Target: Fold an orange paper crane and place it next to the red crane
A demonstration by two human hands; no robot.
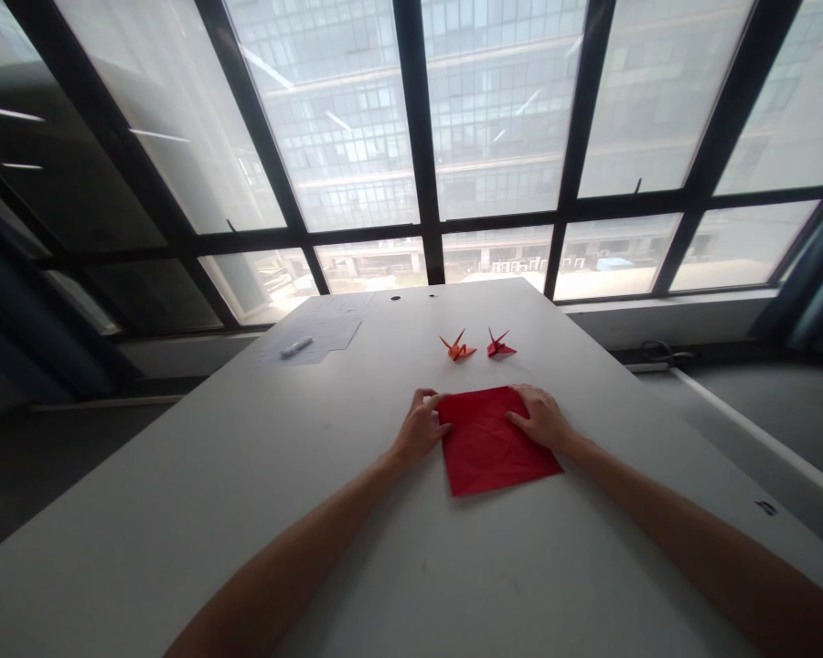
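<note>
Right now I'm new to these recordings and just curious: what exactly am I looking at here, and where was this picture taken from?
This picture comes from one camera worn on a person's head, looking forward and down, so the arms reach in from the bottom. No machine is involved, only bare hands. The left hand and right hand rest on opposite sides of a creased square of red paper, which lies flat and isn't lifted. Beyond it sit an orange folded paper crane and a dark red folded paper crane. All of this is on a long white table, with white paper sheets further along. A large dark-framed window fills the background.
</note>
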